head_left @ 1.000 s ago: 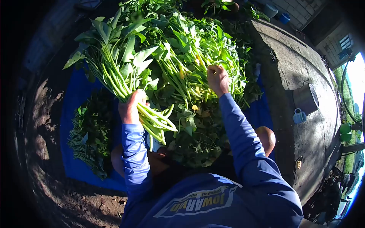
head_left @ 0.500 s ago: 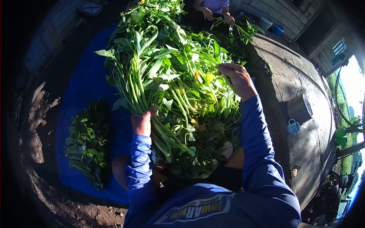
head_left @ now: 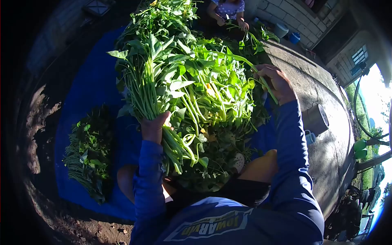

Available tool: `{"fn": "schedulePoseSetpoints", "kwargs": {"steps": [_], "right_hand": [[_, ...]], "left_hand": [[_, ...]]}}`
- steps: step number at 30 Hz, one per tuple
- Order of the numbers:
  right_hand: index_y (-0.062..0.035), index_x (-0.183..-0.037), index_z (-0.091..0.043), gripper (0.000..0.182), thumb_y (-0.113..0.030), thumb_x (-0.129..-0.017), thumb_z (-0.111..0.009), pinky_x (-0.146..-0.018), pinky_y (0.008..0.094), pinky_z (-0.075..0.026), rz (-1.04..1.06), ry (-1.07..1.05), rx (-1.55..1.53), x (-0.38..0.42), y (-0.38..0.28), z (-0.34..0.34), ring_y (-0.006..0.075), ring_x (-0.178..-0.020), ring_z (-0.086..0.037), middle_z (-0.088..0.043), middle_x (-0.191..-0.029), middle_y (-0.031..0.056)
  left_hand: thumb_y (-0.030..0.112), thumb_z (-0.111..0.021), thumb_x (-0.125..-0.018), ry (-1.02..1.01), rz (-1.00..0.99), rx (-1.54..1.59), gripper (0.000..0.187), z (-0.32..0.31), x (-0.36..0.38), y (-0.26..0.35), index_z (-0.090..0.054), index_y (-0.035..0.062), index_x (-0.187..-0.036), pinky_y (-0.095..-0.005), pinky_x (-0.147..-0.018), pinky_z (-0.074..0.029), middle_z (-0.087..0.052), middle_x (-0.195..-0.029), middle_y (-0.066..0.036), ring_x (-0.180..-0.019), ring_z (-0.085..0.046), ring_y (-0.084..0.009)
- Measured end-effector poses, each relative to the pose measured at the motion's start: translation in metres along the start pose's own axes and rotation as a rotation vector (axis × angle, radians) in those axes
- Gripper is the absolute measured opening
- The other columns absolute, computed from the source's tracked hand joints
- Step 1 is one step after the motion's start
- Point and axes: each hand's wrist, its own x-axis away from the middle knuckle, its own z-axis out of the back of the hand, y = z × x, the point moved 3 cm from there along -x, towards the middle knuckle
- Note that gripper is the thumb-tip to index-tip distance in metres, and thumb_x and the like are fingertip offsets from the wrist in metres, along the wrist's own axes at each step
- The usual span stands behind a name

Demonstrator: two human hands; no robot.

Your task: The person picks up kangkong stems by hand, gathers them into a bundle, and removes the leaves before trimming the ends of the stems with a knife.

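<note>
My left hand [head_left: 154,128] is closed around a thick bunch of water spinach [head_left: 148,92]. Its leaves fan out away from me, and the cut stem ends stick out below the fist. At the right, my right hand [head_left: 279,85] pinches a single long water spinach stem [head_left: 246,61], which reaches leftward over the pile. Between and beyond both hands lies a large heap of loose greens [head_left: 222,100], some leaves yellowed. A separate laid bundle of greens [head_left: 92,157] rests to the left of my left arm.
Beneath the greens spreads a blue tarp [head_left: 87,85]. Another person [head_left: 230,10] sits at the far side, holding stems. On the concrete [head_left: 322,85] at right are a metal pot [head_left: 316,118] and a light blue mug [head_left: 310,136]. Buckets [head_left: 294,38] stand near the block wall.
My right hand has moved right and slightly down, drawing a long stem out from the heap. My left hand keeps its hold on the bunch in about the same place.
</note>
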Motion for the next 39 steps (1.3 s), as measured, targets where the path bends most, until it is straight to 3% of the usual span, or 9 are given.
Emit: {"fn": "schedulePoseSetpoints", "kwargs": {"steps": [6, 8, 17, 22, 24, 25, 30, 34, 39], "right_hand": [[-0.0037, -0.114, -0.076, 0.032, -0.018, -0.089, -0.062, -0.057, 0.0251, -0.04, 0.07, -0.017, -0.301, 0.019, -0.03, 0.048, 0.0085, -0.067, -0.053, -0.067, -0.084, 0.0007], [-0.0021, -0.117, -0.076, 0.032, -0.023, -0.096, -0.064, -0.053, 0.0257, -0.039, -0.049, 0.069, -0.006, 0.015, -0.011, 0.025, 0.0068, -0.059, -0.049, -0.06, -0.075, -0.0022], [-0.0019, -0.12, -0.07, 0.024, -0.016, -0.101, -0.067, -0.069, 0.0242, -0.047, 0.195, 0.016, -0.296, 0.035, 0.023, 0.015, 0.0101, -0.081, -0.061, -0.07, -0.098, 0.0039], [0.003, -0.128, -0.07, 0.039, -0.028, -0.107, -0.063, -0.055, 0.0229, -0.039, 0.181, 0.225, -0.177, 0.054, 0.037, -0.032, 0.0072, -0.057, -0.05, -0.055, -0.066, -0.0029], [0.0036, -0.125, -0.072, 0.035, -0.025, -0.106, -0.064, -0.055, 0.0227, -0.039, 0.244, 0.262, -0.25, 0.063, 0.038, -0.048, 0.0075, -0.058, -0.052, -0.059, -0.069, -0.0012], [0.0038, -0.124, -0.072, 0.032, -0.021, -0.105, -0.064, -0.056, 0.0229, -0.04, 0.275, 0.274, -0.331, 0.066, 0.038, -0.053, 0.0081, -0.059, -0.054, -0.062, -0.073, 0.0001], [0.0054, -0.125, -0.07, 0.027, -0.01, -0.103, -0.066, -0.067, 0.0227, -0.045, 0.436, 0.336, -0.458, 0.092, 0.002, -0.065, 0.0073, -0.073, -0.056, -0.067, -0.088, 0.0024], [0.0036, -0.125, -0.07, 0.026, -0.006, -0.101, -0.067, -0.072, 0.0216, -0.047, 0.54, 0.336, -0.466, 0.101, -0.013, -0.075, 0.0062, -0.079, -0.06, -0.07, -0.096, 0.0022], [0.0021, -0.13, -0.067, 0.033, -0.005, -0.097, -0.071, -0.081, 0.0265, -0.052, 0.402, 0.187, -0.342, 0.101, 0.013, -0.119, 0.0104, -0.085, -0.064, -0.071, -0.103, 0.0044]], "left_hand": [[0.013, -0.083, -0.086, -0.07, -0.023, 0.007, 0.032, -0.001, -0.008, -0.008, -0.064, 0.0039, -0.109, -0.0366, -0.051, -0.059, -0.066, -0.081, -0.008, -0.06, -0.065, -0.0194], [0.015, -0.084, -0.085, -0.069, 0.088, 0.065, 0.033, 0.006, -0.016, -0.023, -0.065, 0.0013, -0.109, -0.0401, -0.054, -0.061, -0.066, -0.081, -0.01, -0.06, -0.065, -0.0218], [0.017, -0.089, -0.079, 0.012, -0.088, -0.016, 0.034, 0.003, -0.013, -0.023, -0.069, 0.0031, -0.101, -0.0381, -0.052, -0.059, -0.067, -0.078, -0.008, -0.058, -0.066, -0.0206], [0.013, -0.093, -0.075, 0.002, 0.073, -0.015, 0.048, 0.001, -0.014, -0.033, -0.069, -0.001, -0.114, -0.0359, -0.078, -0.059, -0.075, -0.099, -0.009, -0.082, -0.071, -0.0184], [0.013, -0.093, -0.075, 0.01, 0.182, -0.04, 0.05, 0.001, -0.007, -0.03, -0.068, -0.0017, -0.115, -0.0361, -0.078, -0.059, -0.075, -0.099, -0.009, -0.082, -0.071, -0.0183], [0.013, -0.093, -0.075, -0.002, -0.057, -0.044, 0.05, 0.001, -0.012, -0.033, -0.068, -0.0021, -0.116, -0.0349, -0.075, -0.059, -0.075, -0.097, -0.009, -0.079, -0.071, -0.0184], [0.017, -0.085, -0.083, -0.023, -0.27, -0.017, 0.022, -0.003, -0.019, -0.052, -0.077, 0.0014, -0.096, -0.0357, -0.061, -0.059, -0.073, -0.082, -0.007, -0.063, -0.069, -0.0186], [0.015, -0.087, -0.083, -0.001, 0.033, -0.127, 0.022, -0.009, -0.001, -0.024, -0.077, -0.0036, -0.091, -0.0312, -0.063, -0.057, -0.079, -0.088, -0.011, -0.068, -0.074, -0.0167], [0.012, -0.088, -0.08, 0.007, -0.026, -0.008, 0.036, -0.01, -0.01, -0.041, -0.071, -0.0018, -0.108, -0.0362, -0.064, -0.059, -0.077, -0.091, -0.011, -0.072, -0.074, -0.0197]]}}
